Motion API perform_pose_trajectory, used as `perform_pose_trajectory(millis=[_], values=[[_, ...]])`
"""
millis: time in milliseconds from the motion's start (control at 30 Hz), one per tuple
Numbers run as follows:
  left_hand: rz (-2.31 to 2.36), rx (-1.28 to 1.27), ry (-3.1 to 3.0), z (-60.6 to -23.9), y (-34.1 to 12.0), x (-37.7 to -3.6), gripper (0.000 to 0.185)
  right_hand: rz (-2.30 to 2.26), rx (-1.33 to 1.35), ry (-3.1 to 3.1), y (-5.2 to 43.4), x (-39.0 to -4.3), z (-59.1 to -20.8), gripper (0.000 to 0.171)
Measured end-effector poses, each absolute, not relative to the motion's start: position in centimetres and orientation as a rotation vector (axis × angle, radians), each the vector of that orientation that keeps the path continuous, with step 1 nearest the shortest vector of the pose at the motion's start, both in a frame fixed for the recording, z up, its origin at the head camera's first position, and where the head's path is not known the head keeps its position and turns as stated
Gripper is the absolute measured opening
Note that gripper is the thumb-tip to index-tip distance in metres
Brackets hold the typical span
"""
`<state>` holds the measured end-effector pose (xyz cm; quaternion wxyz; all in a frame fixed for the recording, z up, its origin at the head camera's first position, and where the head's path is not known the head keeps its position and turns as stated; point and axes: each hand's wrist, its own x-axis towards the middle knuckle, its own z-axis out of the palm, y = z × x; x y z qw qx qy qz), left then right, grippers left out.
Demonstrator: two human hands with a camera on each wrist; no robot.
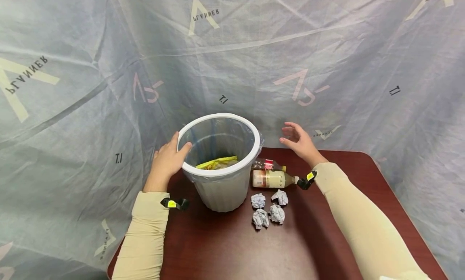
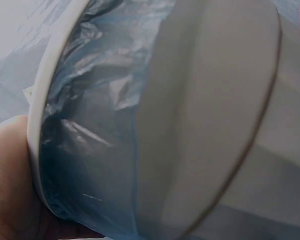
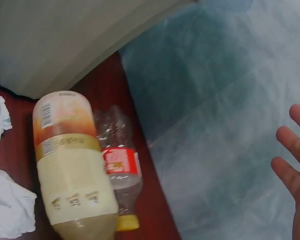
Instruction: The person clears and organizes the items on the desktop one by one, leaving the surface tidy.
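Observation:
A grey trash bin (image 1: 222, 191) with a white rim stands on the table, lined with a clear bluish plastic bag (image 2: 100, 100). A yellow wrapper (image 1: 217, 163) lies inside it. My left hand (image 1: 168, 159) grips the bin's rim from the left, thumb over the edge and fingers along the outside. To the right of the bin, my right hand (image 1: 300, 145) hovers in the air with loosely bent fingers and holds nothing. Below that hand lie a labelled bottle (image 3: 72, 160) with a white cap and a clear bottle (image 3: 122, 167) with a red label and yellow cap.
Several crumpled paper balls (image 1: 277, 214) lie in front of the bottles, right of the bin. The dark red table (image 1: 225, 247) has its back edge just behind the bottles. A grey printed sheet (image 1: 232, 70) hangs around the back and sides.

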<state>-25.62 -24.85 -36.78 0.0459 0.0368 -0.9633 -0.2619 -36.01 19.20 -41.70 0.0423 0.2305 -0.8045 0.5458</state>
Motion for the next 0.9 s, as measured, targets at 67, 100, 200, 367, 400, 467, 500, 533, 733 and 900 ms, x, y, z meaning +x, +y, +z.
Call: perform_pose_trajectory(millis=[67,100,200,367,400,467,500,533,733,900], values=[[-0.792,0.11,-2.939,-36.7,-24.9,-25.6,0.084,1.675,0.702,-2.46,19.4,-36.4,-42.9,0.07],[-0.791,0.109,-2.939,-36.7,-24.8,-25.6,0.084,1.683,0.699,-2.458,19.5,-36.6,-43.6,0.07],[-0.795,0.113,-2.939,-36.7,-24.8,-25.6,0.084,1.677,0.67,-2.49,20.0,-37.2,-46.1,0.069],[-0.796,0.119,-2.945,-36.7,-24.7,-25.6,0.084,1.638,0.617,-2.585,20.6,-37.2,-49.5,0.068],[-0.795,0.12,-2.946,-36.7,-24.7,-25.6,0.084,1.631,0.617,-2.599,20.7,-37.1,-49.9,0.069],[-0.792,0.12,-2.944,-36.7,-24.7,-25.6,0.084,1.621,0.61,-2.618,20.8,-36.8,-50.9,0.069],[-0.792,0.121,-2.943,-36.7,-24.8,-25.5,0.084,1.621,0.612,-2.621,20.8,-36.6,-51.3,0.069],[-0.792,0.121,-2.942,-36.7,-24.7,-25.5,0.084,1.619,0.617,-2.621,20.9,-36.5,-51.8,0.069],[-0.795,0.118,-2.937,-36.8,-24.7,-25.5,0.084,1.671,0.637,-2.614,21.1,-35.7,-54.4,0.067],[-0.806,0.12,-2.937,-36.7,-24.7,-25.5,0.084,1.669,0.57,-2.655,20.8,-34.9,-56.1,0.069]])
